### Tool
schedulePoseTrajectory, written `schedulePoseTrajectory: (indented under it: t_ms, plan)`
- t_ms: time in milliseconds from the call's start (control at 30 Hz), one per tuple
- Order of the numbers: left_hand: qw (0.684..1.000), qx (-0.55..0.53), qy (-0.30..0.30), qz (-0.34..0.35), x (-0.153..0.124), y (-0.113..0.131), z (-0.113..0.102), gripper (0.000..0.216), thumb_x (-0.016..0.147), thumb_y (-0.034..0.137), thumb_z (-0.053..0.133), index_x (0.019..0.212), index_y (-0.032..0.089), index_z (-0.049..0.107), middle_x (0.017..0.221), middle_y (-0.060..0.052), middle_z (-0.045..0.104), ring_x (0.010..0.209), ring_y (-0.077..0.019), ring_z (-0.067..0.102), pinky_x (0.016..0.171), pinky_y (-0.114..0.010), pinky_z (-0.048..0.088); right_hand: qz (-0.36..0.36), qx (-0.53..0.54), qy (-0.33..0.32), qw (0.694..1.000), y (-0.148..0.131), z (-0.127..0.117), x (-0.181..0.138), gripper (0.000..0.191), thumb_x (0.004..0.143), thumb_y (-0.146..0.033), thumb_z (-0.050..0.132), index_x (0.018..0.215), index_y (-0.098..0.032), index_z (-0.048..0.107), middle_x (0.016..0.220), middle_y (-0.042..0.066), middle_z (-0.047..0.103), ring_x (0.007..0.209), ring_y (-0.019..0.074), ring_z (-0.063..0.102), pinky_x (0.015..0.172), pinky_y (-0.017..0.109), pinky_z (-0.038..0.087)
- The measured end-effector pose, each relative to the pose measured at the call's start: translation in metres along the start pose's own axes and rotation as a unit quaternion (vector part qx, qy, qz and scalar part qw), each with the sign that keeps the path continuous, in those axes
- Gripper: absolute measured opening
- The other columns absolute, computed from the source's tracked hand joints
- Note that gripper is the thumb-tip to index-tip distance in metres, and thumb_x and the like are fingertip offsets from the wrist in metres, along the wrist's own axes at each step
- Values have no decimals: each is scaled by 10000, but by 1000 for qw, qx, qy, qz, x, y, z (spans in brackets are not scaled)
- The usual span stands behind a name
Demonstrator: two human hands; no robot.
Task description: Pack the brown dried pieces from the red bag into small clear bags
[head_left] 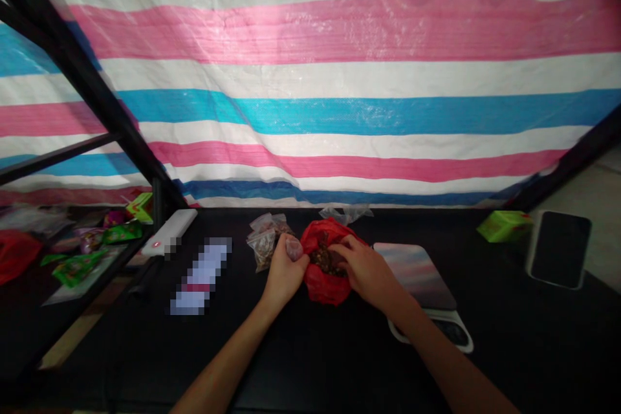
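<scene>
A red plastic bag (324, 290) full of small dark brown pieces lies open on the black table. My right hand (365, 266) reaches into its mouth, fingers curled among the pieces. My left hand (284, 270) sits at the bag's left side, closed round a small clear plastic bag (294, 247) held upright. Just behind my left hand lie filled small clear bags (266, 239) of the same brown pieces.
A kitchen scale (421, 281) sits right of the red bag under my right forearm. A phone (559, 248) and a green box (503, 225) lie at far right. A white power bank (169, 231) and green packets (77, 265) are at left. A striped tarp hangs behind.
</scene>
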State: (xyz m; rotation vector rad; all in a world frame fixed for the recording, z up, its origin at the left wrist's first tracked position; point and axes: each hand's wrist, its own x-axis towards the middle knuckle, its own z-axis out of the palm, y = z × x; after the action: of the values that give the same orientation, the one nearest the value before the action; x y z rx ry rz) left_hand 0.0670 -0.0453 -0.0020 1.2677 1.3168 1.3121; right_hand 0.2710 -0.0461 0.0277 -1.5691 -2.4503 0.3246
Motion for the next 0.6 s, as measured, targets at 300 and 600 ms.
schedulePoseTrajectory:
  t_ms: [300,600]
  plan:
    - [998,-34,-12,-43,-5,-4,4,182,763,221,635,889,202,505,773,43,569,690,-121,558,668,-240,468,5,23,9,1000,-4,4,-2,291,943,-267,616,1227,-249,675,1216,61,694,1022,231,700,861,313,495]
    - [993,-106,-31,-47,-7,-2,8,225,812,295,651,961,206,507,848,16,607,783,-151,612,758,-283,510,8,76,17,997,-7,8,-3,287,922,-269,643,1208,-292,656,1231,15,699,1036,219,707,859,307,491]
